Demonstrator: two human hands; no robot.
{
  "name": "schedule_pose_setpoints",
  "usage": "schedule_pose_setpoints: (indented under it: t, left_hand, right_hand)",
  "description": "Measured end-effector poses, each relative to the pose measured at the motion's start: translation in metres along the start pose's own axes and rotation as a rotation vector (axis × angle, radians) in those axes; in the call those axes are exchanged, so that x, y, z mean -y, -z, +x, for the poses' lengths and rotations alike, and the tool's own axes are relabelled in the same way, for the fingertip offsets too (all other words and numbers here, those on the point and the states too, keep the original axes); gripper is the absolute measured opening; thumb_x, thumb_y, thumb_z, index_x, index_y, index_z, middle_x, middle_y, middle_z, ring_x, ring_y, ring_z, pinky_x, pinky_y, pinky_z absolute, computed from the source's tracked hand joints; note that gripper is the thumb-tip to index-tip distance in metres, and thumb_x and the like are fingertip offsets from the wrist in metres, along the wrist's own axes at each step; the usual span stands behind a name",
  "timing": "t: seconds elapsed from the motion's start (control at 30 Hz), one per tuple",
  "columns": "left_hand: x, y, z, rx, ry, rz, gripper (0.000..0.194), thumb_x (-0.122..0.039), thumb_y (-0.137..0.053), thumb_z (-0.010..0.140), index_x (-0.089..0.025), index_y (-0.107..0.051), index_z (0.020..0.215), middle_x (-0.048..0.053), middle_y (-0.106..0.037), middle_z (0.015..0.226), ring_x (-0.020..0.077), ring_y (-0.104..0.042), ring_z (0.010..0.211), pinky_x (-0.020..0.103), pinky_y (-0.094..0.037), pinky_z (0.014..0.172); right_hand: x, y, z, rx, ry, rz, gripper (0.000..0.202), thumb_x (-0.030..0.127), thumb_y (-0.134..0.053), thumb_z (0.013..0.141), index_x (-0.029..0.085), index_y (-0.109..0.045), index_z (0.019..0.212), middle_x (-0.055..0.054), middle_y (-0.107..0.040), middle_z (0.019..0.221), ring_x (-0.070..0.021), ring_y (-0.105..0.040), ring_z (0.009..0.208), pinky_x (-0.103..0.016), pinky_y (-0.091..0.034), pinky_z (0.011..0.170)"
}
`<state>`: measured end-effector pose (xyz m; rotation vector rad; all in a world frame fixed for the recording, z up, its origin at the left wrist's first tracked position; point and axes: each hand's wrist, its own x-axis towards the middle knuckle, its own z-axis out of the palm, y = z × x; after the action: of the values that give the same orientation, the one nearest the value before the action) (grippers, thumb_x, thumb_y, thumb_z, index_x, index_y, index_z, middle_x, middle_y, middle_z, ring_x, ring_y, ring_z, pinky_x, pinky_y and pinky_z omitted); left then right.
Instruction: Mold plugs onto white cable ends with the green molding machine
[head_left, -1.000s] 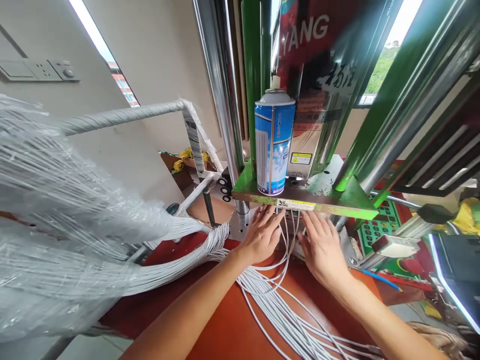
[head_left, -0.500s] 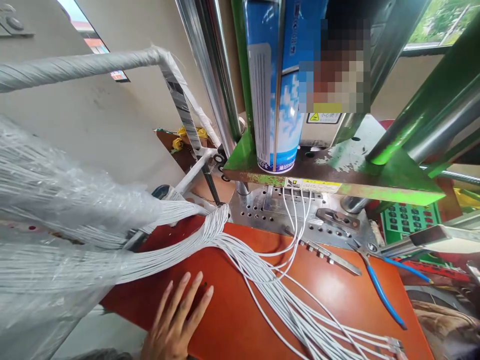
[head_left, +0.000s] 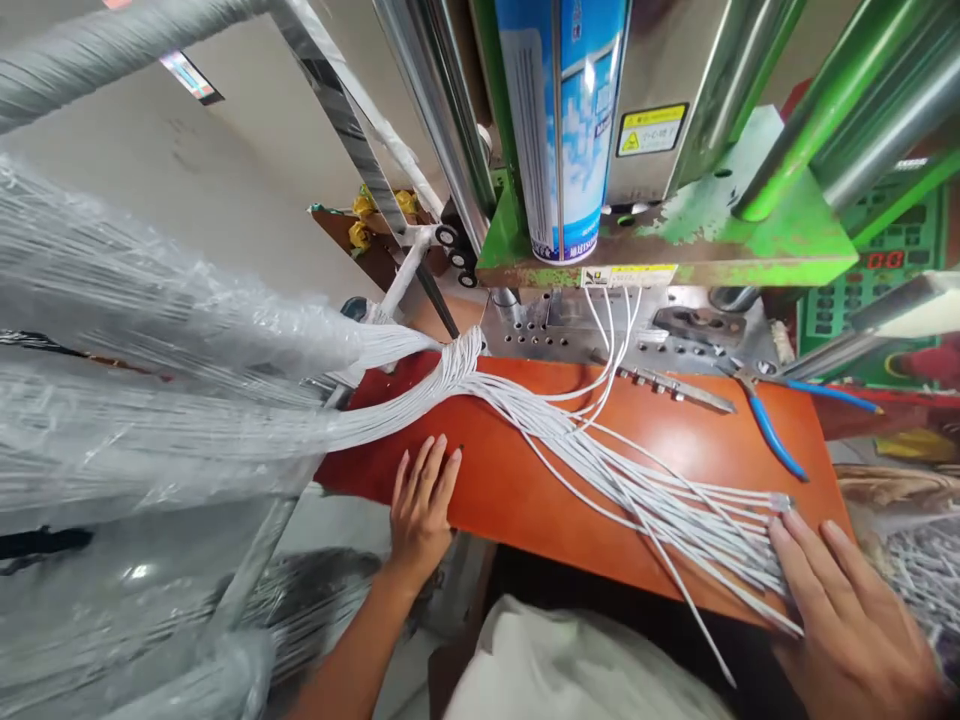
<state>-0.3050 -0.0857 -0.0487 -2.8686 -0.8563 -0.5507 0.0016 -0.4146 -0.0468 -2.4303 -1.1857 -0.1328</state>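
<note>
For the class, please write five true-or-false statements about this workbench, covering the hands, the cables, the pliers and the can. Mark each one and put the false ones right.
1. The blue can stands on the green plate. True.

2. The pliers have red handles. False: the pliers have blue handles.

3. The left hand is gripping the pliers. False: the left hand is empty, its fingers spread at the near edge of the tabletop.

4. The right hand is at the loose ends of the white cables. True.

5. None of the white cables reaches the green plate. False: a few of the white cables run up to the plate's front edge.
</note>
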Motion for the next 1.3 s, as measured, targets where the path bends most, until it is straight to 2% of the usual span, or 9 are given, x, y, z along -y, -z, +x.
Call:
schedule_pose_setpoints:
  t: [0.2, 0.37, 0.47, 0.57, 0.67, 0.73, 0.9, 1.13, 1.3]
  left_hand:
    - [-0.005, -0.004, -0.002, -0.008, 0.030, -0.039, 0.074, -0.004, -0.040, 0.093, -0.024, -0.027, 0.163, 0.014, -0.036, 0.164, 0.0296, -0.032, 0.154, 0.056, -0.031, 0.124]
    - [-0.016, 0.022, 0.007, 0.149, 0.005, -0.086, 0.086, -0.022, -0.067, 0.089, -0.021, -0.023, 0.163, 0.019, -0.025, 0.168, 0.0369, -0.019, 0.157, 0.061, -0.027, 0.125]
    - [-0.023, 0.038, 0.034, 0.279, -0.122, -0.179, 0.104, -0.051, -0.077, 0.084, -0.020, -0.018, 0.164, 0.020, -0.024, 0.168, 0.0368, -0.014, 0.158, 0.058, -0.027, 0.125]
    - [-0.027, 0.035, 0.084, 0.271, -0.255, -0.169, 0.094, -0.059, -0.068, 0.090, -0.019, -0.022, 0.162, 0.019, -0.030, 0.166, 0.0344, -0.016, 0.158, 0.056, -0.022, 0.127]
    - [-0.026, 0.015, 0.141, 0.260, -0.355, -0.169, 0.083, -0.062, -0.070, 0.088, -0.017, -0.042, 0.152, 0.018, -0.048, 0.153, 0.0346, -0.034, 0.150, 0.054, -0.029, 0.123]
    - [-0.024, 0.002, 0.168, 0.285, -0.386, -0.198, 0.069, -0.064, -0.074, 0.083, -0.017, -0.059, 0.131, 0.014, -0.062, 0.129, 0.0313, -0.054, 0.128, 0.047, -0.043, 0.109]
    - [-0.027, -0.022, 0.169, 0.262, -0.378, -0.300, 0.040, -0.052, -0.059, 0.099, -0.019, -0.057, 0.076, 0.002, -0.059, 0.077, 0.0182, -0.055, 0.078, 0.031, -0.042, 0.076]
    - [-0.037, -0.033, 0.142, 0.130, -0.127, -0.436, 0.052, -0.054, -0.043, 0.105, -0.021, -0.044, 0.066, -0.002, -0.048, 0.059, 0.0129, -0.046, 0.057, 0.029, -0.031, 0.062]
    - [-0.036, -0.035, 0.145, 0.132, -0.114, -0.427, 0.051, -0.056, -0.044, 0.105, -0.020, -0.046, 0.068, -0.002, -0.050, 0.059, 0.0126, -0.049, 0.057, 0.028, -0.030, 0.062]
  right_hand:
    - [0.015, 0.006, 0.003, 0.008, 0.056, -0.064, 0.083, 0.016, -0.048, 0.094, 0.041, -0.012, 0.165, -0.005, -0.043, 0.160, -0.0299, -0.033, 0.150, -0.052, -0.033, 0.119]
    - [-0.014, 0.008, -0.002, 0.041, 0.186, 0.014, 0.085, 0.012, -0.048, 0.091, 0.036, -0.014, 0.166, -0.007, -0.038, 0.163, -0.0337, -0.028, 0.152, -0.057, -0.029, 0.120]
    - [-0.051, 0.027, 0.000, 0.156, 0.321, 0.141, 0.083, 0.025, -0.059, 0.088, 0.030, -0.025, 0.164, -0.012, -0.037, 0.163, -0.0352, -0.030, 0.152, -0.056, -0.031, 0.119]
    - [-0.065, 0.046, 0.025, 0.225, 0.353, 0.269, 0.073, 0.039, -0.057, 0.093, 0.031, -0.034, 0.161, -0.012, -0.046, 0.158, -0.0313, -0.045, 0.144, -0.049, -0.038, 0.114]
    - [-0.026, 0.045, 0.075, 0.178, 0.273, 0.248, 0.058, 0.051, -0.055, 0.098, 0.031, -0.047, 0.152, -0.011, -0.057, 0.147, -0.0280, -0.057, 0.130, -0.043, -0.046, 0.106]
    - [0.019, 0.032, 0.109, 0.296, 0.291, 0.254, 0.052, 0.058, -0.062, 0.094, 0.026, -0.059, 0.136, -0.013, -0.061, 0.137, -0.0288, -0.059, 0.122, -0.042, -0.050, 0.098]
    - [0.106, -0.009, 0.159, 0.399, 0.359, 0.165, 0.072, 0.076, -0.081, 0.068, 0.017, -0.064, 0.107, -0.012, -0.065, 0.105, -0.0306, -0.061, 0.098, -0.040, -0.050, 0.081]
    - [0.099, -0.022, 0.172, 0.634, 0.256, 0.510, 0.022, 0.040, -0.060, 0.100, 0.023, -0.064, 0.086, 0.000, -0.067, 0.077, -0.0161, -0.057, 0.064, -0.028, -0.037, 0.061]
    - [0.105, -0.027, 0.171, 0.594, 0.269, 0.538, 0.018, 0.037, -0.062, 0.096, 0.023, -0.061, 0.085, -0.001, -0.068, 0.082, -0.0171, -0.057, 0.071, -0.028, -0.037, 0.066]
